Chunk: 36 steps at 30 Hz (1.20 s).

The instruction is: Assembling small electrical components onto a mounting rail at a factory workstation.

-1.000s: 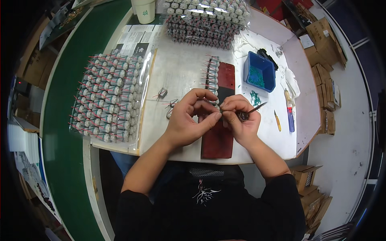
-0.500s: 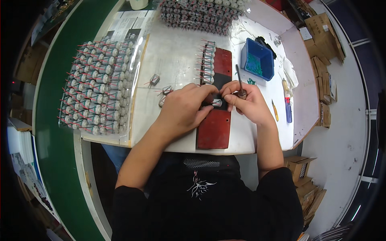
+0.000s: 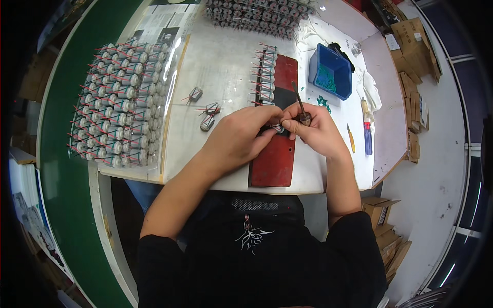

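Both hands meet over a red board [image 3: 272, 167] with a dark middle band. Pinched in the fingers of my left hand [image 3: 239, 131] is a small silver motor [image 3: 278, 128], largely covered by the fingertips. My right hand [image 3: 321, 131] grips a thin-shafted tool [image 3: 299, 97] with a brown handle, its shaft pointing up and away. The right thumb and forefinger also touch the motor. Beyond my hands a row of motors [image 3: 267, 74] with red and green wires stands along the board's left edge. Several loose motors [image 3: 195, 94] lie left of my left hand.
Motors in clear plastic trays fill the left side [image 3: 118, 102] and the far edge [image 3: 257, 18]. At the right stands a blue bin [image 3: 331, 51] of small green pieces, some spilled [image 3: 323, 102] beside it. A yellow knife [image 3: 351, 138] and a blue-handled screwdriver [image 3: 368, 138] lie nearby.
The motor at my fingertips has tilted and is more covered by my fingers. The tool's shaft leans further left. The whole view has shifted slightly.
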### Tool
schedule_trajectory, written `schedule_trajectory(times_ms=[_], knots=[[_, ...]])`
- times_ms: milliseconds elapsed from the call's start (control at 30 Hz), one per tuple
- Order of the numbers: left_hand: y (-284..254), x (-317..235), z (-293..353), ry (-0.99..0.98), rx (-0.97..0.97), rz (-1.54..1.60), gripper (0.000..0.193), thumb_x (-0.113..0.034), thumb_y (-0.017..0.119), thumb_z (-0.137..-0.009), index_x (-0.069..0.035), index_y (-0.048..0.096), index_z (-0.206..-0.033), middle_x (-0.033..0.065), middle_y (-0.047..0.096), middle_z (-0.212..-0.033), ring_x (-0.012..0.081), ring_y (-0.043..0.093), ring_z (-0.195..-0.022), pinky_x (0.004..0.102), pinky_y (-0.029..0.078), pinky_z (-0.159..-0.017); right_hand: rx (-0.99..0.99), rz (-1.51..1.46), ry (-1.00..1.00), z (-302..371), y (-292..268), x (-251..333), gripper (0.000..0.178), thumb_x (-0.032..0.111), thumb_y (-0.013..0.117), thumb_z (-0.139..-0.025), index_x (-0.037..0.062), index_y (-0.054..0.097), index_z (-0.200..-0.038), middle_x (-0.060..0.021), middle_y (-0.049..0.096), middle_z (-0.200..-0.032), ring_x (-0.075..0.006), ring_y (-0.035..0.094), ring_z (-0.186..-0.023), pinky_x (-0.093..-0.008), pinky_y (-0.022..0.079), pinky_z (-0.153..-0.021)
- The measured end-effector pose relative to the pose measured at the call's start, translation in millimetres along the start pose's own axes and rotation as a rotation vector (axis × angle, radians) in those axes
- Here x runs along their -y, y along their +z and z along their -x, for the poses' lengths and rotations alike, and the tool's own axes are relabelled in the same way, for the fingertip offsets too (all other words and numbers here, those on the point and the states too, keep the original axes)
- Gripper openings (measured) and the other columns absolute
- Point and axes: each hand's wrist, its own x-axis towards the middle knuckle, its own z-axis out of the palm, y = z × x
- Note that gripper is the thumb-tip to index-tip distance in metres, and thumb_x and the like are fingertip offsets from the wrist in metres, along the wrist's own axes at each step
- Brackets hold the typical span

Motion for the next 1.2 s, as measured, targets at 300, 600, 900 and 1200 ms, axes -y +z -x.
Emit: schedule_trajectory(times_ms=[300, 600, 900, 1200], knots=[[0, 0, 0, -0.06, 0.012, 0.022, 0.038, -0.002, 0.075, -0.087, -0.002, 0.062, -0.123, 0.0146, 0.073, -0.106, 0.0263, 0.074, -0.098, 0.035, 0.058, -0.085, -0.053, 0.01, -0.027, 1, 6, 0, 0.014, 0.008, 0.077, -0.094, -0.002, 0.068, -0.101, -0.0012, 0.068, -0.088, -0.0069, 0.059, -0.071, -0.0229, 0.051, -0.065], [1, 2, 1, -0.063, 0.004, 0.041, 0.04, -0.002, 0.075, -0.088, -0.002, 0.059, -0.125, 0.0149, 0.074, -0.105, 0.0257, 0.074, -0.098, 0.0346, 0.058, -0.086, -0.114, 0.171, -0.037, 3, 10, -4, 0.008, 0.003, 0.073, -0.096, -0.0018, 0.067, -0.101, -0.0006, 0.067, -0.086, -0.0064, 0.061, -0.07, -0.0219, 0.05, -0.063], [2, 2, 0, -0.079, 0.011, 0.056, 0.04, -0.002, 0.075, -0.088, -0.001, 0.058, -0.124, 0.0145, 0.074, -0.105, 0.0254, 0.074, -0.097, 0.0337, 0.058, -0.085, -0.108, 0.283, 0.013, 6, 15, 19, 0.007, 0.002, 0.071, -0.097, -0.0026, 0.065, -0.1, -0.0012, 0.068, -0.086, -0.0073, 0.067, -0.071, -0.0224, 0.052, -0.063], [2, 3, -1, -0.082, -0.004, 0.094, 0.041, -0.001, 0.075, -0.088, -0.001, 0.057, -0.124, 0.0143, 0.074, -0.104, 0.0236, 0.074, -0.096, 0.0327, 0.058, -0.084, -0.057, 0.229, 0.015, 3, 10, 15, 0.007, 0.0, 0.069, -0.097, -0.0032, 0.065, -0.102, -0.0025, 0.068, -0.086, -0.0083, 0.067, -0.07, -0.0228, 0.051, -0.06]])
